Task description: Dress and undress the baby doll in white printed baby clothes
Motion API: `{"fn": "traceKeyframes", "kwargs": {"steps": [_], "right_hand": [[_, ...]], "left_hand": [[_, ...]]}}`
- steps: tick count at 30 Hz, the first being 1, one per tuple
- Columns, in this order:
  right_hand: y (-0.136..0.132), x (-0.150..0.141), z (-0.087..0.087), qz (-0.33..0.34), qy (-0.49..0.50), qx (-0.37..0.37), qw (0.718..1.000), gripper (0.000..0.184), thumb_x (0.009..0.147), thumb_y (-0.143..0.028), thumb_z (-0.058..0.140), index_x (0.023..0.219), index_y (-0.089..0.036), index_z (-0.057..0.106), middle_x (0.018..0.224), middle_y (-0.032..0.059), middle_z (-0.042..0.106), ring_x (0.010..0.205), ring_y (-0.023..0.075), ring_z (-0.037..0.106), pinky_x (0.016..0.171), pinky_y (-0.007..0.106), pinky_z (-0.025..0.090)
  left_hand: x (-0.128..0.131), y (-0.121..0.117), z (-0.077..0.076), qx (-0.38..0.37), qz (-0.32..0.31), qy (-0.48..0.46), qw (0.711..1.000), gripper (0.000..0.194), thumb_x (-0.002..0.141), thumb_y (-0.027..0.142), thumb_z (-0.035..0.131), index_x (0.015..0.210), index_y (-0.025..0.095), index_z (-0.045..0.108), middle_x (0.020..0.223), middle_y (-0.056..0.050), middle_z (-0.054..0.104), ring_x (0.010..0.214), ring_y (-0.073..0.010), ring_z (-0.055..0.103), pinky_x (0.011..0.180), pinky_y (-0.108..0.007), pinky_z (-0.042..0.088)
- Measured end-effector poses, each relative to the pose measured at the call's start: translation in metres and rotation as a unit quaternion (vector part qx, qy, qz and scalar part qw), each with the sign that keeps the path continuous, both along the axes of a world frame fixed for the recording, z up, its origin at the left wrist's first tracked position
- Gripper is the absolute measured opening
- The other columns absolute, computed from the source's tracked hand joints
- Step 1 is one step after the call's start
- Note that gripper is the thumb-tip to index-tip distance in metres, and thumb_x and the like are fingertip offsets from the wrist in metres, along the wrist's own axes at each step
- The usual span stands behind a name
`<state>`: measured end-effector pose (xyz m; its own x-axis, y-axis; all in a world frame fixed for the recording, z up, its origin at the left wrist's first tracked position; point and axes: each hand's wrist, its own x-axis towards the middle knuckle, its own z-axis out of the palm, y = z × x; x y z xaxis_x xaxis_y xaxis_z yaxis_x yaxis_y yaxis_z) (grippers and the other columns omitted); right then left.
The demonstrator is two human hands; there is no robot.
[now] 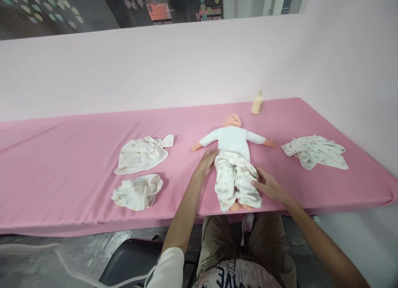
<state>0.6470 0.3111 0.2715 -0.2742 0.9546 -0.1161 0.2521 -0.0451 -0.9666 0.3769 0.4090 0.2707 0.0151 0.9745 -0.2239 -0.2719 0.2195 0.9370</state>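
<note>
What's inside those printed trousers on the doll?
The doll's legs fill the printed trousers; only its bare feet poke out at the cuffs. The legs themselves are covered by fabric.

Pink table [62, 163], bottle [257, 103] by the wall, three loose printed cloths [141, 154] [137, 191] [314, 151], black chair [130, 261] below

The table [77, 163] is covered in smooth, matt pink cloth. The doll [231, 155] has a plastic-looking head with a slight sheen and wears a plain white cloth top and soft printed cloth trousers [234, 182]. The crumpled garments [141, 155] at centre left are thin printed fabric. The bottle [257, 103] looks like glossy plastic.
</note>
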Motion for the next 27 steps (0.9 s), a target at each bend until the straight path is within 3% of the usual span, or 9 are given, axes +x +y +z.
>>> {"fn": "traceKeyframes", "kwargs": {"steps": [4, 8, 10, 12, 14, 17, 20, 23, 27], "right_hand": [[-0.017, 0.013, -0.005, 0.111, -0.1, 0.041, 0.988, 0.104, 0.065, -0.037, 0.083, 0.154, -0.028, 0.029, 0.152, 0.0105, 0.042, 0.138, 0.0319, 0.041, 0.11, 0.049, 0.039], [-0.026, 0.018, -0.016, 0.151, -0.173, 0.111, 0.967, 0.124, 0.056, -0.041, 0.087, 0.158, -0.029, 0.019, 0.158, 0.0133, 0.029, 0.147, 0.0355, 0.024, 0.117, 0.053, 0.028], [-0.029, 0.016, -0.025, 0.14, -0.195, 0.119, 0.964, 0.13, 0.055, -0.045, 0.088, 0.159, -0.027, 0.012, 0.159, 0.0156, 0.026, 0.148, 0.037, 0.021, 0.116, 0.055, 0.027], [-0.03, 0.012, -0.033, 0.119, -0.208, 0.125, 0.963, 0.134, 0.056, -0.047, 0.087, 0.16, -0.027, 0.004, 0.159, 0.0164, 0.025, 0.148, 0.0372, 0.019, 0.116, 0.056, 0.027], [-0.032, 0.006, -0.037, 0.1, -0.213, 0.137, 0.962, 0.135, 0.059, -0.047, 0.086, 0.16, -0.028, -0.002, 0.159, 0.0163, 0.025, 0.147, 0.0373, 0.021, 0.116, 0.056, 0.028], [-0.034, 0.0, -0.034, 0.082, -0.221, 0.149, 0.96, 0.127, 0.065, -0.051, 0.082, 0.159, -0.028, 0.0, 0.157, 0.0169, 0.028, 0.145, 0.0374, 0.025, 0.115, 0.057, 0.029], [-0.037, -0.002, -0.028, 0.073, -0.216, 0.137, 0.964, 0.121, 0.066, -0.054, 0.08, 0.159, -0.026, 0.007, 0.153, 0.0178, 0.034, 0.143, 0.0371, 0.03, 0.114, 0.056, 0.032], [-0.04, -0.001, -0.026, 0.058, -0.183, 0.135, 0.972, 0.113, 0.066, -0.052, 0.081, 0.157, -0.026, 0.019, 0.15, 0.0158, 0.041, 0.14, 0.0374, 0.035, 0.112, 0.055, 0.035], [-0.048, -0.003, -0.026, 0.024, -0.12, 0.121, 0.985, 0.097, 0.068, -0.049, 0.08, 0.151, -0.029, 0.035, 0.144, 0.0108, 0.05, 0.134, 0.0376, 0.042, 0.109, 0.055, 0.038]], "left_hand": [[-0.005, -0.041, 0.001, 0.05, -0.026, 0.107, 0.993, 0.034, 0.081, 0.049, 0.07, 0.088, 0.02, 0.054, 0.075, 0.002, 0.056, 0.067, -0.0108, 0.052, 0.065, -0.024, 0.042], [-0.009, -0.085, 0.004, 0.127, -0.088, 0.238, 0.959, 0.046, 0.078, 0.051, 0.072, 0.109, 0.021, 0.056, 0.11, -0.007, 0.06, 0.103, -0.0205, 0.057, 0.089, -0.033, 0.048], [-0.009, -0.107, 0.004, 0.159, -0.125, 0.327, 0.923, 0.081, 0.065, 0.054, 0.082, 0.133, 0.023, 0.048, 0.134, -0.013, 0.05, 0.125, -0.0294, 0.048, 0.103, -0.043, 0.044], [-0.008, -0.126, -0.001, 0.182, -0.162, 0.416, 0.876, 0.124, 0.05, 0.059, 0.088, 0.152, 0.025, 0.026, 0.15, -0.017, 0.034, 0.139, -0.0384, 0.032, 0.111, -0.053, 0.037], [-0.007, -0.138, -0.009, 0.202, -0.193, 0.484, 0.83, 0.146, 0.043, 0.064, 0.088, 0.158, 0.026, 0.007, 0.156, -0.02, 0.021, 0.144, -0.0441, 0.021, 0.113, -0.062, 0.03], [-0.003, -0.146, -0.022, 0.23, -0.199, 0.543, 0.782, 0.147, 0.048, 0.064, 0.087, 0.159, 0.026, -0.003, 0.157, -0.022, 0.017, 0.144, -0.0467, 0.017, 0.112, -0.066, 0.028], [0.001, -0.151, -0.029, 0.257, -0.166, 0.569, 0.763, 0.136, 0.058, 0.058, 0.085, 0.158, 0.026, -0.001, 0.154, -0.022, 0.02, 0.144, -0.0453, 0.019, 0.112, -0.065, 0.03], [0.005, -0.159, -0.031, 0.284, -0.12, 0.562, 0.768, 0.12, 0.066, 0.046, 0.082, 0.156, 0.027, 0.004, 0.152, -0.02, 0.025, 0.142, -0.0403, 0.025, 0.112, -0.06, 0.034], [0.011, -0.171, -0.034, 0.291, -0.067, 0.53, 0.794, 0.105, 0.071, 0.036, 0.078, 0.153, 0.026, 0.013, 0.149, -0.017, 0.036, 0.14, -0.0353, 0.034, 0.112, -0.054, 0.038]]}}
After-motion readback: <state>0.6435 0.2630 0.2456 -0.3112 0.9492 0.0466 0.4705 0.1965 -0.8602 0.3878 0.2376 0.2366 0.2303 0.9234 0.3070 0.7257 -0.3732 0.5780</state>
